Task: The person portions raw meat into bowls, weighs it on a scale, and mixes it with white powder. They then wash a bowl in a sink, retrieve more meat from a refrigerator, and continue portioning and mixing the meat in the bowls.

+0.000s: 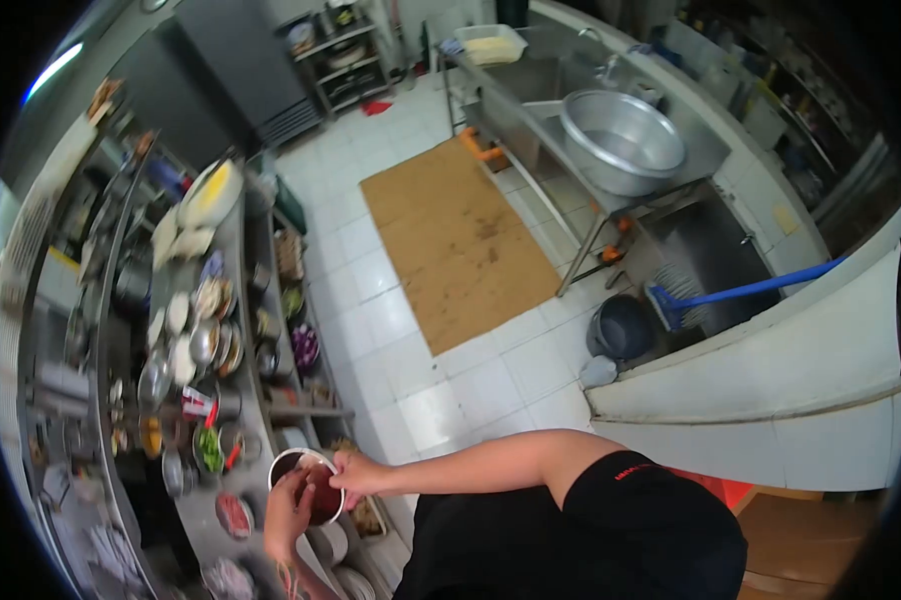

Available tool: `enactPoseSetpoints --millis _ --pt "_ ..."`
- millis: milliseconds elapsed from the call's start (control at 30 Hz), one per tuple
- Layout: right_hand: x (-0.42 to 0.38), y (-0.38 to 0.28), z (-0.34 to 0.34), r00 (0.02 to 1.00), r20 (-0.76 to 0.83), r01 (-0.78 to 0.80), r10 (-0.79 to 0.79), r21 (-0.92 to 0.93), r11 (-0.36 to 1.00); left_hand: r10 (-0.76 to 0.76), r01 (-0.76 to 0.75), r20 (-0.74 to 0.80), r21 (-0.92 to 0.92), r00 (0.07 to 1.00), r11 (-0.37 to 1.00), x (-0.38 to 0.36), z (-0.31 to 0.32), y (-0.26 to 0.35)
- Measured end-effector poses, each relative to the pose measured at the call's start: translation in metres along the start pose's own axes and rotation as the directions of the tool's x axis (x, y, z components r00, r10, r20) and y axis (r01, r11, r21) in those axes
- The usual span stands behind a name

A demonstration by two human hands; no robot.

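Observation:
A round metal bowl [323, 500] with dark red contents sits at the edge of the steel counter, low in the head view. My right hand [359, 474] grips its rim on the right side, fingers closed. Over the bowl's left part is my left hand [289, 508], its fingers reaching inside; whether they hold anything in there is hidden. Just left of the bowl lies a small dish of pinkish meat [235, 515]. A container of chopped green vegetables [210, 449] stands a little farther up the counter.
Bowls, plates and a red-and-white package [199, 404] crowd the counter at left. A brown mat [461, 245] lies on the tiled floor. A large metal basin [623, 142] stands on the sink unit at right, with a black bucket [621, 328] and blue-handled mop [731, 292] below.

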State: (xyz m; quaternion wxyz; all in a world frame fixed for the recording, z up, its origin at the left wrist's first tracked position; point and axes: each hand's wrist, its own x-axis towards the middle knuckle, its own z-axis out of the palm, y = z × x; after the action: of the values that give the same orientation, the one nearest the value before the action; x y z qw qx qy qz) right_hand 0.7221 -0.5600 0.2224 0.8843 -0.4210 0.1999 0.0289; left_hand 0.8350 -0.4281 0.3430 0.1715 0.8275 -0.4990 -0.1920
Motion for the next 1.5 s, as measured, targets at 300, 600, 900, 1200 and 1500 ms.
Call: enactPoseSetpoints --millis 300,600,900,1200,1500 --pt "0.069 -0.219 -0.335 0.673 -0.640 0.430 -0.371 -0.069 0.900 0.320 -0.359 -0.167 -0.330 0.933 0.873 0.401 0.034 0.091" --pt "-0.007 -0.494 -0.570 0.247 -0.811 0.453 -0.530 -0.387 0.803 0.588 -0.402 0.051 -0.683 0.807 0.610 0.795 0.075 0.275" --pt "-0.086 -0.700 -0.809 -0.033 -0.787 -0.007 -0.616 -0.616 0.787 0.685 -0.117 0.282 -0.873 0.672 0.474 1.042 0.142 0.480" --pt "-0.038 -0.691 -1.036 0.210 -0.662 -0.813 -0.720 -0.527 0.247 0.613 0.132 0.442 -0.866 0.655 0.483 1.193 0.206 0.540" --pt "0.045 -0.619 -1.029 0.566 -0.549 -0.792 -0.615 -0.570 -0.219 0.687 0.205 0.590 -0.801 0.423 0.562 1.309 0.300 0.572"
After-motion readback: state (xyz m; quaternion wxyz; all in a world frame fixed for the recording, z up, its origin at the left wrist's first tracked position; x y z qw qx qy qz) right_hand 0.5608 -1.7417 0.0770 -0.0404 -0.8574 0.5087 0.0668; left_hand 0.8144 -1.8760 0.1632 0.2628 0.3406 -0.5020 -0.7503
